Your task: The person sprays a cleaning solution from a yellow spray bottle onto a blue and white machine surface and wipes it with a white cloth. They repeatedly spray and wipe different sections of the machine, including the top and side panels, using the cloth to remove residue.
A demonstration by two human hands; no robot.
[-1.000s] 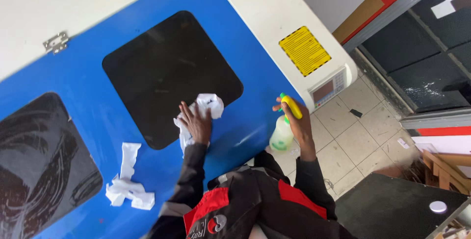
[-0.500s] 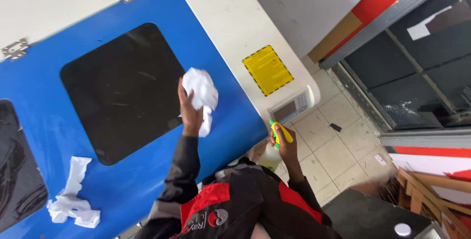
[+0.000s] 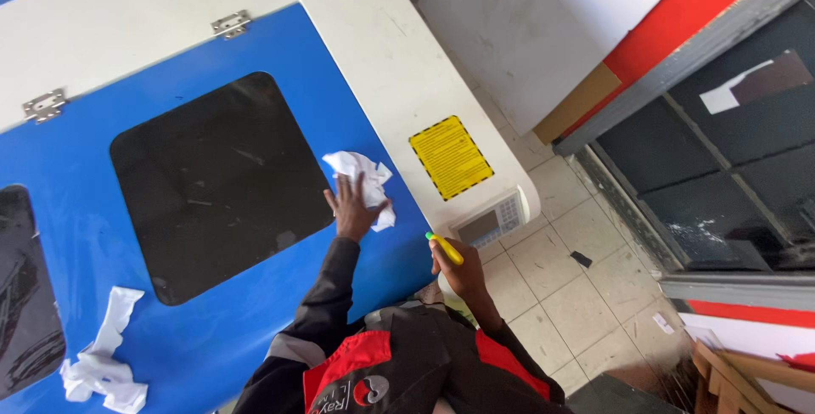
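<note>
The right hand (image 3: pixel 458 271) is gripping a spray bottle with a yellow nozzle (image 3: pixel 445 247) near the body. Farther out, the left hand (image 3: pixel 352 208) is pressing, fingers spread, on a crumpled white cloth (image 3: pixel 363 174) lying on the blue lid (image 3: pixel 255 329), just beyond its fingertips toward the white edge.

This looks like a workshop. A big blue and white machine (image 3: pixel 255 83) fills most of the view, with hinged lids, dark windows (image 3: pixel 216 185), a yellow warning label (image 3: pixel 451 157) and a small control panel (image 3: pixel 492 220). Boards (image 3: pixel 543 32) lean against the wall on a tiled floor (image 3: pixel 577 295), and a wooden frame (image 3: pixel 747 376) stands nearby.
</note>
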